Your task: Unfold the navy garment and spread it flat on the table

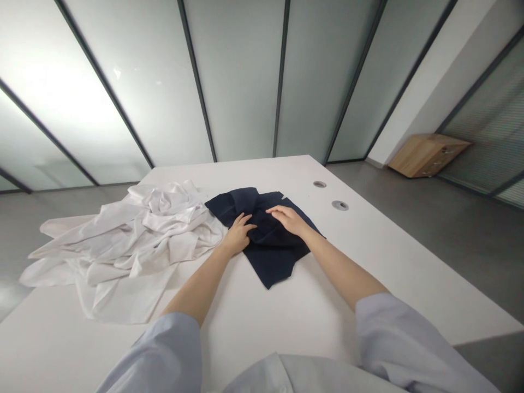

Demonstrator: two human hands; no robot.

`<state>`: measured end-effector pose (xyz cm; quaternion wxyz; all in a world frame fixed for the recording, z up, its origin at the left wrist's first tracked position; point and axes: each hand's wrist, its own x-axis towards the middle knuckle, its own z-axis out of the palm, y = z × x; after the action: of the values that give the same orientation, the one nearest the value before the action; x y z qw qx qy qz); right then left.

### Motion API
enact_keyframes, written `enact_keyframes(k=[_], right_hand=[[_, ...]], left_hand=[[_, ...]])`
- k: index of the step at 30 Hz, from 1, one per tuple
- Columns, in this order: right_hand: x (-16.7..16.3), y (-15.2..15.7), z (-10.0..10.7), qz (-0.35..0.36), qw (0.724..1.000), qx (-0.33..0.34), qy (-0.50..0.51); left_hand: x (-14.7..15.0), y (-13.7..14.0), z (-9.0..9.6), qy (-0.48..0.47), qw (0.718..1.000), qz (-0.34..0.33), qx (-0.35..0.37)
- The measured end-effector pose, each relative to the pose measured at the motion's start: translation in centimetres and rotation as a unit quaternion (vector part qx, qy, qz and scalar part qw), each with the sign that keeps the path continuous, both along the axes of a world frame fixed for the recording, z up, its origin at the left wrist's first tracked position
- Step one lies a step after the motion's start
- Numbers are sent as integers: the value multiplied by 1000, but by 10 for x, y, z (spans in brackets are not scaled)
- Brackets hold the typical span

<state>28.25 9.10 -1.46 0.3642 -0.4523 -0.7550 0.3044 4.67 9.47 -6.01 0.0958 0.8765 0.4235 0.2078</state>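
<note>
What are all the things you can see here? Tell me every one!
navy cloth: one, dark blue, partly folded, middle of the table
white clothes: one crumpled pile, white, left of the navy cloth
table: one, white, under everything
round holes: two, grey, in the tabletop on the right
wooden cabinet: one, light brown, on the floor far right
glass panels: several, frosted, behind the table
left hand: one, resting on the navy cloth
right hand: one, flat on the navy cloth

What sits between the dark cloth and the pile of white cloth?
Nothing in the head view: the navy cloth and the white pile meet edge to edge, just beside the left hand.
</note>
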Motion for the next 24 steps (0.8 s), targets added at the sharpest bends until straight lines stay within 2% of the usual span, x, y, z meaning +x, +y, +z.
enact_keyframes(k=[3, 5, 7, 9, 12, 14, 16, 19, 22, 24], right_hand=[[22, 20, -16, -50, 997, -59, 12], [32, 27, -27, -44, 992, -120, 18], [36, 31, -35, -31, 989, -147, 4], [38, 32, -41, -17, 990, -132, -45], [41, 31, -46, -26, 983, -86, -162], [46, 31, -47, -74, 967, -75, -233], [55, 30, -45, -152, 946, -87, -272], [71, 28, -40, -289, 914, -110, -262], [83, 27, -38, -389, 892, -104, -206], [84, 28, -40, -415, 886, -85, -186]], left_hand=[[-1, 2, 3, -76, 997, -4, 10], [-2, 2, 7, -136, 990, 10, 22], [-5, 1, 11, -195, 980, 37, 33], [-9, 0, 13, -259, 962, 76, 43], [-18, 0, 16, -370, 917, 138, 63], [-25, 2, 17, -432, 883, 168, 73], [-31, 5, 16, -480, 852, 194, 72], [-38, 11, 12, -530, 809, 247, 48], [-43, 15, 7, -539, 789, 294, 11], [-43, 17, 4, -528, 795, 299, -23]])
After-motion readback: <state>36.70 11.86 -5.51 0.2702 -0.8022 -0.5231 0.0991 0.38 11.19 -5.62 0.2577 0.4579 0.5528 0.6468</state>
